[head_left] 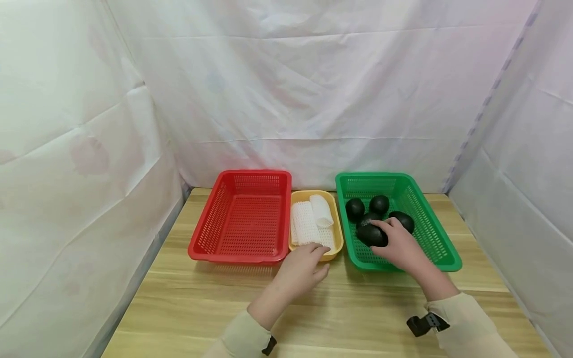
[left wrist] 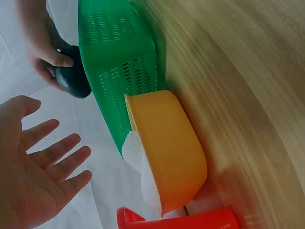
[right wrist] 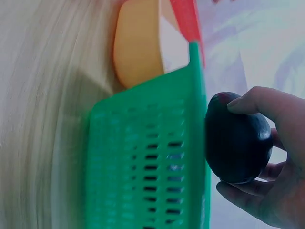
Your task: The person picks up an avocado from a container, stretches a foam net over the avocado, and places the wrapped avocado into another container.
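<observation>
My right hand [head_left: 400, 244] grips a dark avocado [head_left: 372, 235] between thumb and fingers, over the green basket [head_left: 436, 238]. In the right wrist view the held avocado [right wrist: 237, 138] is beside the basket's upper rim, with the thumb on one side and fingers round the other. Several more dark avocados [head_left: 379, 204] lie in that basket, one partly hidden behind the held one. My left hand [head_left: 301, 271] hovers at the near edge of the small yellow basket [head_left: 338, 233], its fingers spread in the left wrist view. White foam net sleeves [head_left: 306, 223] lie in the yellow basket.
A red basket [head_left: 239, 258] stands left of the yellow one, its mesh floor [head_left: 250, 223] showing. All three baskets are side by side at the back of the wooden table [head_left: 215, 308]. White cloth [head_left: 286, 99] hangs behind and on both sides.
</observation>
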A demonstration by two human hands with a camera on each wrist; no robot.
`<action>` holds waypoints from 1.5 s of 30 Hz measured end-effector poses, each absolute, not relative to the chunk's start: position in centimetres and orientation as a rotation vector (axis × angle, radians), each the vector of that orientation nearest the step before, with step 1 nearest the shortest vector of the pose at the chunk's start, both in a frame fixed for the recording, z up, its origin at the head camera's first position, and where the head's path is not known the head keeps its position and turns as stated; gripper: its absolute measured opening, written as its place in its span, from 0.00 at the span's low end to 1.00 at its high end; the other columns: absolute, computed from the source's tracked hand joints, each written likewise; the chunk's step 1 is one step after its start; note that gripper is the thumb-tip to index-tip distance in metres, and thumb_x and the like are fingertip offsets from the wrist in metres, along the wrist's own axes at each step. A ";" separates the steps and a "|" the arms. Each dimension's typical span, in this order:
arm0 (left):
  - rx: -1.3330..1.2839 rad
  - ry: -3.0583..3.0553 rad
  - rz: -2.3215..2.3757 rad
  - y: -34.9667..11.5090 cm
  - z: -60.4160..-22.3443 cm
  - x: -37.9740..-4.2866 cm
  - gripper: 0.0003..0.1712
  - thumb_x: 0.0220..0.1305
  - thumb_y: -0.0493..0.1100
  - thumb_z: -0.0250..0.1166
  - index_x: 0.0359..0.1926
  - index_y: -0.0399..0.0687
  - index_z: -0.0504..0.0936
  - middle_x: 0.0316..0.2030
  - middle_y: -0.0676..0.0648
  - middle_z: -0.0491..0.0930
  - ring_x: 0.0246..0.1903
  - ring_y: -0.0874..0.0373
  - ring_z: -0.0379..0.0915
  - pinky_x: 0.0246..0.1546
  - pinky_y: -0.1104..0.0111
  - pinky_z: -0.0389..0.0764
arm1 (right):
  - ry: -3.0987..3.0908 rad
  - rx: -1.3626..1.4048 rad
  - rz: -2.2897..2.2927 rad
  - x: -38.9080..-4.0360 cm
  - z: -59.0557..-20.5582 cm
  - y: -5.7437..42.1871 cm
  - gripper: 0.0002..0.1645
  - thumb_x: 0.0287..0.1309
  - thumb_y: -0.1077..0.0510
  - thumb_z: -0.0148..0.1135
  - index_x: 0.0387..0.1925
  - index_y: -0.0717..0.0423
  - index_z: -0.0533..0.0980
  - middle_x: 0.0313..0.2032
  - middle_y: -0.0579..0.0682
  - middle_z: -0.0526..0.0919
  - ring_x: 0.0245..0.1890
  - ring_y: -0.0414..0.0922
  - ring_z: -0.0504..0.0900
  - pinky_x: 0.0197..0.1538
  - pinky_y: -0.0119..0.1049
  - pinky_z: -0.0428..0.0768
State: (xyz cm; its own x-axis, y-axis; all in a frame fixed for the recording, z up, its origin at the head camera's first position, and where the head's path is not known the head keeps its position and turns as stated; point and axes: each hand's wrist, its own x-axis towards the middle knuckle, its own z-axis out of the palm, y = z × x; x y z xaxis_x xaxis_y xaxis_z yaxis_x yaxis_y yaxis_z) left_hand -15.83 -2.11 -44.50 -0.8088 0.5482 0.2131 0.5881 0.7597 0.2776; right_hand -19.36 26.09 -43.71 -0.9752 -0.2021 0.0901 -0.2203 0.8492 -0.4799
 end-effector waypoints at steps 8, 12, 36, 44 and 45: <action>-0.685 -2.914 -0.966 -1.8 -45.4 -15.8 0.25 0.67 0.51 0.60 0.62 0.48 0.75 0.58 0.47 0.76 0.59 0.54 0.71 0.59 0.61 0.72 | -2.879 0.436 0.834 -17.9 -42.8 24.0 0.39 0.51 0.55 0.73 0.65 0.55 0.70 0.52 0.59 0.70 0.47 0.59 0.76 0.44 0.57 0.77; -0.596 -2.916 -1.180 -1.7 -45.9 -15.8 0.28 0.67 0.52 0.60 0.65 0.50 0.72 0.59 0.48 0.75 0.58 0.53 0.71 0.58 0.59 0.72 | -2.834 0.490 0.852 -17.5 -42.8 22.9 0.39 0.49 0.56 0.74 0.63 0.55 0.71 0.52 0.57 0.71 0.47 0.58 0.77 0.44 0.56 0.78; -0.409 -2.605 -2.076 -3.2 -49.0 -16.6 0.26 0.61 0.42 0.69 0.59 0.42 0.77 0.46 0.42 0.82 0.47 0.48 0.80 0.45 0.65 0.81 | -2.760 0.686 0.972 -15.4 -46.0 17.6 0.40 0.40 0.60 0.80 0.56 0.60 0.72 0.52 0.54 0.76 0.50 0.51 0.78 0.48 0.49 0.79; -0.385 -2.644 -2.065 -4.0 -50.2 -16.3 0.26 0.60 0.42 0.70 0.58 0.40 0.78 0.46 0.44 0.81 0.46 0.50 0.80 0.47 0.66 0.80 | -2.776 0.660 1.014 -14.9 -47.6 16.9 0.40 0.39 0.61 0.81 0.55 0.58 0.72 0.51 0.54 0.77 0.50 0.51 0.78 0.49 0.49 0.79; -0.388 -2.641 -2.064 -4.1 -50.3 -16.2 0.25 0.60 0.41 0.71 0.58 0.39 0.78 0.45 0.44 0.81 0.45 0.50 0.80 0.46 0.65 0.80 | -2.770 0.672 1.019 -14.9 -47.7 16.9 0.40 0.38 0.61 0.81 0.55 0.58 0.72 0.51 0.54 0.77 0.50 0.51 0.78 0.49 0.49 0.79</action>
State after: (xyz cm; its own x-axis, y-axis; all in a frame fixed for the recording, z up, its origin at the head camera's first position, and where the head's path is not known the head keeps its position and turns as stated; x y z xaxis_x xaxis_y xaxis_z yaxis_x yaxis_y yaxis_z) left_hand -16.24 -4.07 -50.28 -0.9470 0.3186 -0.0419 0.0363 0.2356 0.9712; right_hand -14.92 16.89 -47.71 -0.8951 -0.3666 0.2538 -0.4437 0.6759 -0.5884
